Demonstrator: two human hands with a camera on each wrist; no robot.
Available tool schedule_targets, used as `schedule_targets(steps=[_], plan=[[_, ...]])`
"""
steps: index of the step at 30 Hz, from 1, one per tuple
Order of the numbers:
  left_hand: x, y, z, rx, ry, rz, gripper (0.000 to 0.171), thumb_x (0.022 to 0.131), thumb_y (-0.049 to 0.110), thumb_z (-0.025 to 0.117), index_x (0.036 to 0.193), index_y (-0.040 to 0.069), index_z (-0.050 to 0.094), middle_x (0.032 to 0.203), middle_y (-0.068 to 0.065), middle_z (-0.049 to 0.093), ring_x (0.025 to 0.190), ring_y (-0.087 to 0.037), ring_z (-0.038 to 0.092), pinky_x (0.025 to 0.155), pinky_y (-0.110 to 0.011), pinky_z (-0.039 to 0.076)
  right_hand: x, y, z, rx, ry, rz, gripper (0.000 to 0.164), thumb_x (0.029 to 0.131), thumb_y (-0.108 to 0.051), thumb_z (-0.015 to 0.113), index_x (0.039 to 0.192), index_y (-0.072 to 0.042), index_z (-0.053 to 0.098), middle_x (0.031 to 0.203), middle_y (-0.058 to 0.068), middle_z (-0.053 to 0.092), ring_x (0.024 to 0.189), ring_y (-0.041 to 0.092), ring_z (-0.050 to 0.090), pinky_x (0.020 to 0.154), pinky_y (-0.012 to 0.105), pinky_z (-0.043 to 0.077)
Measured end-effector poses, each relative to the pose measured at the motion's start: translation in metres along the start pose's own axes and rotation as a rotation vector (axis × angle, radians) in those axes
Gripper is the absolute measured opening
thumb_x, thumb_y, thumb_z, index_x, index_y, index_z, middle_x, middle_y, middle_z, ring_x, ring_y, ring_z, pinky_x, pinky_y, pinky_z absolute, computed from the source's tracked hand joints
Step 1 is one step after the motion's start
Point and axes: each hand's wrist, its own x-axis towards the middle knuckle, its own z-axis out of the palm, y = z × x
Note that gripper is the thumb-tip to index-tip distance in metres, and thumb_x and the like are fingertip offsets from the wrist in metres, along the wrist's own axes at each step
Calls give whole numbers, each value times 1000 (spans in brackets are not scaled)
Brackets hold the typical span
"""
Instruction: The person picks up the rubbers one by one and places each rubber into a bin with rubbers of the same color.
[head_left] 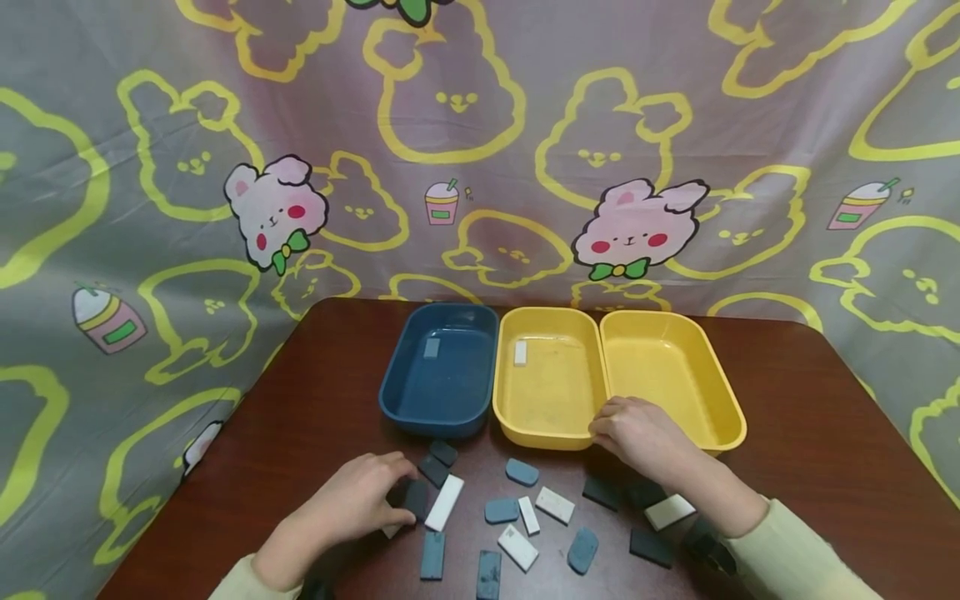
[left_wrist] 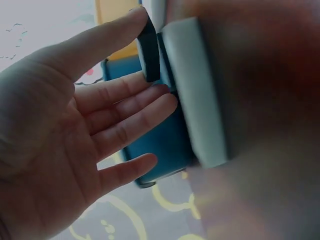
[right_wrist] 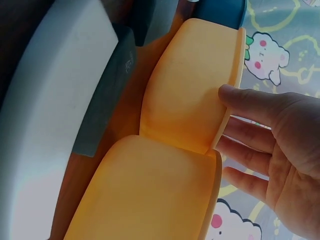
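Head view: a dark, flat, rectangular block [head_left: 417, 500] is pinched between the thumb and a fingertip of the left hand [head_left: 356, 497], over the reddish-brown table [head_left: 330, 375] in front of the rounded blue plastic-looking tray [head_left: 438, 428]. It is shown gripped at opposite edges in the left wrist view, the other fingers spread apart. Because so little of it is covered, it could be twisted loose if pressed unevenly. The long white rectangular block [head_left: 445, 502] just beside it could be knocked askew by a sideways lift, and the small pale block [head_left: 391, 530] partly hidden by the thumb could be dragged.

The right hand [head_left: 636, 435] is placed at the near right corner of the middle yellow plastic-looking tray [head_left: 551, 408], thumb outside the wall, fingers past the rim. Whether anything is held there cannot be told, the fingertips being hidden. If the rim were pushed hard, the adjoining right-hand yellow tray [head_left: 660, 367] could be shifted too. The cream rectangular block [head_left: 670, 512] could be swept aside by a lowered forearm.
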Motion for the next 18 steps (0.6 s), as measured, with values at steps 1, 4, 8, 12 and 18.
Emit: schedule_targets(steps=[1,4,8,12,18], plan=[[0,0,-2,4,8,5,39,71,39,86,97,16,68,89,9,60,77,-5,56,70,-34,49,0,0,-1,10,-6,13,12,75,-7,83,82,-12,74,77,-3,66,73,16,59,68,34,53],[1,2,-12,-1,10,3,39,72,37,86,98,15,68,88,8,60,75,-6,55,68,-33,49,0,-3,-5,46,-47,69,17,75,-9,83,89,-8,74,83,-1,67,77,17,61,70,35,53],[5,8,-29,-6,1,-17,40,73,37,85,101,14,68,89,8,61,75,-7,55,67,-32,49,-2,-6,-15,89,-86,170,31,77,-16,83,104,-4,72,98,5,68,90,22,64,79,40,54],[11,16,-45,3,36,-2,41,74,39,85,103,15,69,91,8,62,76,-9,56,66,-31,49,-8,-3,-26,120,-48,253,41,81,-25,80,115,-4,70,114,10,66,105,29,62,88,47,50],[32,30,-67,71,133,128,46,76,44,81,110,15,68,102,4,64,88,-12,59,76,-32,52,-27,18,-45,95,14,405,47,84,-24,77,123,-2,63,131,19,55,114,39,56,87,55,48]])
